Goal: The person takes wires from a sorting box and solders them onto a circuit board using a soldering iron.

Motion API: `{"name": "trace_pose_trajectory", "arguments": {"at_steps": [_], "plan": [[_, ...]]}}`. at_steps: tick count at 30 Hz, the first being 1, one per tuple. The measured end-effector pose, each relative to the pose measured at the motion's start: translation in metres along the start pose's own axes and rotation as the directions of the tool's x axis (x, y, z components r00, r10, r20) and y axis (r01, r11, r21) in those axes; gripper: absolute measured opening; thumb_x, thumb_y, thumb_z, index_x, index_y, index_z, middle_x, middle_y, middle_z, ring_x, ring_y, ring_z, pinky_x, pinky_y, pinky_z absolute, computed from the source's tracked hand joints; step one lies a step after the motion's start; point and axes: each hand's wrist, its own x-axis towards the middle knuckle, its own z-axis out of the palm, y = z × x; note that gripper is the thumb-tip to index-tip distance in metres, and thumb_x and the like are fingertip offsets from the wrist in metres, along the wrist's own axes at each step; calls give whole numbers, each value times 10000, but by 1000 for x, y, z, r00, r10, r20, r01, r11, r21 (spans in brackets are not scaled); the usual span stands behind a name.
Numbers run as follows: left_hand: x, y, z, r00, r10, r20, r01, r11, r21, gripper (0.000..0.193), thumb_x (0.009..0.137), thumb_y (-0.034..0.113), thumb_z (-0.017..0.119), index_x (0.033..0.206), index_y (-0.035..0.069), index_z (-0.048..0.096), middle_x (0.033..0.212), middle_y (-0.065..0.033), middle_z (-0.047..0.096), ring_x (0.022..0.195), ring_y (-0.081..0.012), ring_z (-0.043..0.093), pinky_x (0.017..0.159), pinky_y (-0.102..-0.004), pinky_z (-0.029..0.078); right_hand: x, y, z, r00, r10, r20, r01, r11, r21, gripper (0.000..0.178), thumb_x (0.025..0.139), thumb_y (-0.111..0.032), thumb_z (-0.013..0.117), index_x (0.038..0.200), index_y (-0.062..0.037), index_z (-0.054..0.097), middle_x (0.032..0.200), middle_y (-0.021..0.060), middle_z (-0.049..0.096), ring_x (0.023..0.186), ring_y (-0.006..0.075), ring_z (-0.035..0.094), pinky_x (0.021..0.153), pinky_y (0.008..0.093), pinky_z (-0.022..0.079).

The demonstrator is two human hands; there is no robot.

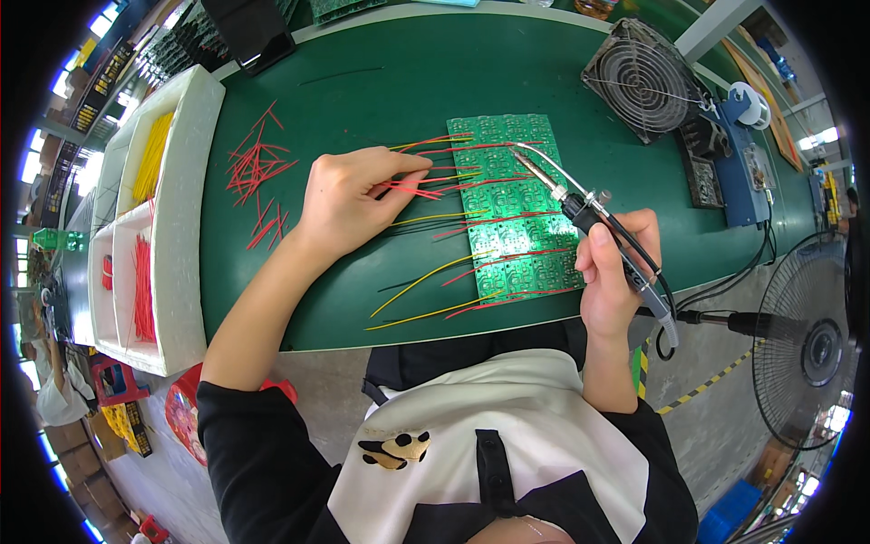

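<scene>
A green circuit board panel (517, 231) lies on the table in front of me, with red, yellow and black wires sticking out past its left side. My left hand (349, 195) is closed in a pinch on several short red wires (412, 189), just left of the panel's upper part. In my right hand (616, 263) is a soldering iron (594, 218) with a thin curved metal tube along it, held like a pen. Its tip is over the upper part of the panel, near a red wire; whether it touches cannot be made out.
Loose red wires (258, 172) lie in a pile left of my hand. Further left stands a white foam box (186, 227) with yellow and red wires in compartments. At the back right are a square metal fan (639, 82) and a blue soldering station (745, 168). A black fan (816, 349) stands right of the table.
</scene>
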Motion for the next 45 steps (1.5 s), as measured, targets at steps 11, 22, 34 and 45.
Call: {"name": "trace_pose_trajectory", "arguments": {"at_steps": [11,22,34,45], "plan": [[0,2,0,999,-20,27,19,999,32,77,706,45,653,782,54,657,677,-42,622,449,-122,490,424,-225,396,1,0,3,996,49,76,-42,995,-95,173,797,-80,632,785,-26,468,603,19,527,494,34,462,438,172,351],[-1,1,0,999,-29,28,30,999,-16,70,703,21,642,773,26,642,677,-62,623,483,-138,536,453,-224,431,1,-1,5,996,31,90,-22,995,-93,176,802,-64,623,762,-31,455,588,17,517,487,30,447,436,175,346],[0,4,-1,998,-42,42,43,999,-20,68,693,3,633,759,18,626,686,-67,627,503,-138,552,462,-222,439,1,-1,3,994,55,99,-43,992,-119,174,799,-64,624,760,-30,458,581,10,511,480,24,437,427,171,332],[0,5,-1,998,-45,54,47,998,-33,62,687,-1,628,744,16,609,669,-68,616,510,-146,552,467,-232,438,2,-1,4,995,56,85,-53,998,-42,171,795,-65,626,763,-31,461,597,13,519,488,28,439,433,172,337]]}}
